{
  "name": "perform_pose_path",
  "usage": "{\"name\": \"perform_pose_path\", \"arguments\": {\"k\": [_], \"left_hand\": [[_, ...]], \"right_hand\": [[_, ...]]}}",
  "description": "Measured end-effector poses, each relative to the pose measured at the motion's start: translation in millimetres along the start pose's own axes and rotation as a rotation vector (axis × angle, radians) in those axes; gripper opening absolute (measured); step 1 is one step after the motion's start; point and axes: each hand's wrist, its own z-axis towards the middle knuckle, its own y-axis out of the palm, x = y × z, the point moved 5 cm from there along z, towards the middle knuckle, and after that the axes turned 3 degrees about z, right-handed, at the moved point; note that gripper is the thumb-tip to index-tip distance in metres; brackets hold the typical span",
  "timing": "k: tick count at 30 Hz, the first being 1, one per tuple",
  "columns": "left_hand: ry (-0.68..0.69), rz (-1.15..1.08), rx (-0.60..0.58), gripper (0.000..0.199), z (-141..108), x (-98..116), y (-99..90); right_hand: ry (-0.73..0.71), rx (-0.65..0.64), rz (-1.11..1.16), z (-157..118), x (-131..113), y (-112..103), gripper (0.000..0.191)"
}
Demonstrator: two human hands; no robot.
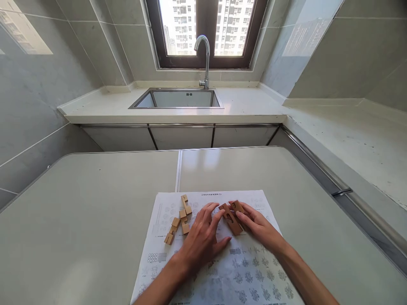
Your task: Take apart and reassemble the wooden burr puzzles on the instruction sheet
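Notched wooden puzzle pieces lie on a printed paper sheet [219, 267]. My right hand [257, 226] grips a brown notched wooden piece [236, 206] between thumb and fingers. Beside it, a reddish-brown notched piece [232, 220] lies at a slant on the paper. My left hand [203, 231] is open with its fingers apart, its index fingertip at the left edge of the reddish-brown piece; I cannot tell whether they touch. To the left lie lighter pieces: one slanted piece [172, 231] and a cluster [183, 214], partly behind my left hand.
The sheet rests on a pale table [95, 220] with a seam down its middle. Beyond stands a counter with a steel sink [178, 99], a curved faucet [206, 59] and a window [206, 34]. Another counter [356, 140] with a metal rail [318, 163] runs along the right.
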Motion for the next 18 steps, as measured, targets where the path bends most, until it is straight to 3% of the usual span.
{"name": "perform_pose_path", "arguments": {"k": [11, 18], "left_hand": [[-0.043, 0.086, 0.027, 0.081, -1.7, -1.3, -6.4], [0.016, 0.043, -0.025, 0.095, -10.4, -5.4, -22.5]], "right_hand": [[-0.041, 0.074, 0.100, 0.3, -2.3, 3.1, 0.052], [-0.111, 0.225, 0.133, 3.4, 0.3, 0.9, 0.047]]}}
